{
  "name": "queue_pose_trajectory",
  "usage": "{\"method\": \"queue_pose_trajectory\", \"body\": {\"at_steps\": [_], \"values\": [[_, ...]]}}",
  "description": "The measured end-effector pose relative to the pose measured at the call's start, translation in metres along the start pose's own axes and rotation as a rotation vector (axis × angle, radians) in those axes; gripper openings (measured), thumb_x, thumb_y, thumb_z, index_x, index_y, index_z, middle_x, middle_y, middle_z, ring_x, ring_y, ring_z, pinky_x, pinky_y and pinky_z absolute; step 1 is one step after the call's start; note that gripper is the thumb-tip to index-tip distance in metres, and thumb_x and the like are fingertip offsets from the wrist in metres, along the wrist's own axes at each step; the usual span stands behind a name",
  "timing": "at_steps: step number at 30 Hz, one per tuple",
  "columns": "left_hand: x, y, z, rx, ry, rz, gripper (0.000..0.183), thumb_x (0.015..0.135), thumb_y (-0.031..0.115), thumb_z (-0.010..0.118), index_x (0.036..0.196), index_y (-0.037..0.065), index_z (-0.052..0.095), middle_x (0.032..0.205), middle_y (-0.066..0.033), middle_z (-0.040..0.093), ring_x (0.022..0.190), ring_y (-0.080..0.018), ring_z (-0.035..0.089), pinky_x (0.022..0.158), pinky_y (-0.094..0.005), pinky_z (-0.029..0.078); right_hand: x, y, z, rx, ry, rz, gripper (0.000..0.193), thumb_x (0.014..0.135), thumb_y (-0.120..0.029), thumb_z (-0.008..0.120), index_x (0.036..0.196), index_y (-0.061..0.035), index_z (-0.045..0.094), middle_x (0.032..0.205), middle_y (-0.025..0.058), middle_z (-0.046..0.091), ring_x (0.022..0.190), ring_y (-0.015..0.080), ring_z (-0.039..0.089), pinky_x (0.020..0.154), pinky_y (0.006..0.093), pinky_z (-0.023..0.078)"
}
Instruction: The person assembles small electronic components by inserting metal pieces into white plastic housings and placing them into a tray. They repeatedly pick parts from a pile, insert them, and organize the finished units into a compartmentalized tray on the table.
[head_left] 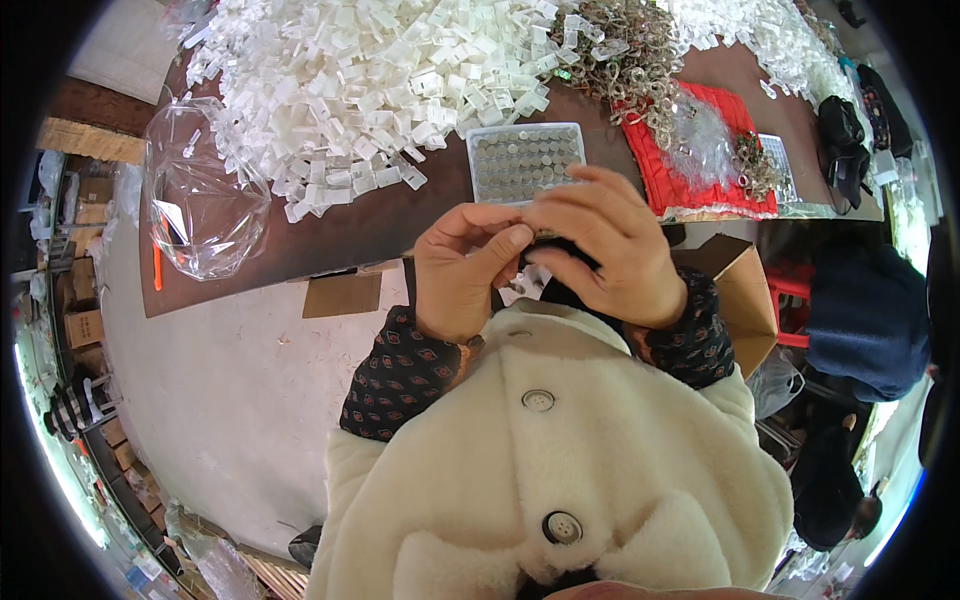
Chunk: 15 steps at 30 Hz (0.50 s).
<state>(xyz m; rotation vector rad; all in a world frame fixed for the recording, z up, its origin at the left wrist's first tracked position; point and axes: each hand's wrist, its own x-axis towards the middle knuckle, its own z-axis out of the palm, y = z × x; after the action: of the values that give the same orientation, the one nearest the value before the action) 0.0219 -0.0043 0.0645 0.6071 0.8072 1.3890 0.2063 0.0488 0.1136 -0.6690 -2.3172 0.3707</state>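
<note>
In front of my chest, close to the table's near edge, my left hand (pixel 462 265) is closed in a pinch of thumb and forefinger. Whatever lies between those fingertips is hidden or too small to name. My right hand (pixel 612 250) meets it from the other side, its curved fingers slightly blurred and reaching to the left fingertips. A gap shows between the right thumb and the fingers, and nothing is visible in it. Just beyond both hands lies a shallow pale tray (pixel 524 128) with rows of small round greyish pieces.
Clear plastic pieces (pixel 370 90) form a big heap on the brown table (pixel 300 245). Tangled metallic rings (pixel 625 60) lie right of it, near a red cloth (pixel 640 150) bearing clear film. A clear bag (pixel 205 190) is at left; a cardboard box (pixel 745 290) stands at right.
</note>
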Motion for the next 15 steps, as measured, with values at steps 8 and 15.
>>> {"method": "queue_pose_trajectory", "body": {"at_steps": [8, 15], "values": [[-0.009, 0.002, -0.014, -0.028, 0.031, -0.083, 0.021, 0.09, 0.0, 0.069, 0.111, -0.001, 0.069, 0.087, -0.0058, 0.071, 0.061, -0.0059, 0.055, 0.051, -0.018, 0.04, -0.007, -0.002, 0.024, 0.279, 0.033, 0.103, 0.028, 0.076, 0.006, 0.07, 0.103, 0.0001, 0.067, 0.097, 0.0129, 0.064, 0.081, 0.0284, 0.067, 0.07, 0.0341, 0.055], [-0.012, 0.001, -0.023, 0.132, 0.139, -0.069, 0.02, 0.09, 0.001, 0.069, 0.111, -0.002, 0.069, 0.088, -0.0067, 0.071, 0.059, -0.0073, 0.055, 0.05, -0.0189, 0.041, -0.009, -0.007, 0.041, 0.228, 0.077, 0.148, 0.024, 0.082, 0.003, 0.072, 0.105, -0.0007, 0.067, 0.094, 0.0122, 0.066, 0.078, 0.0246, 0.068, 0.066, 0.0307, 0.056]]}}
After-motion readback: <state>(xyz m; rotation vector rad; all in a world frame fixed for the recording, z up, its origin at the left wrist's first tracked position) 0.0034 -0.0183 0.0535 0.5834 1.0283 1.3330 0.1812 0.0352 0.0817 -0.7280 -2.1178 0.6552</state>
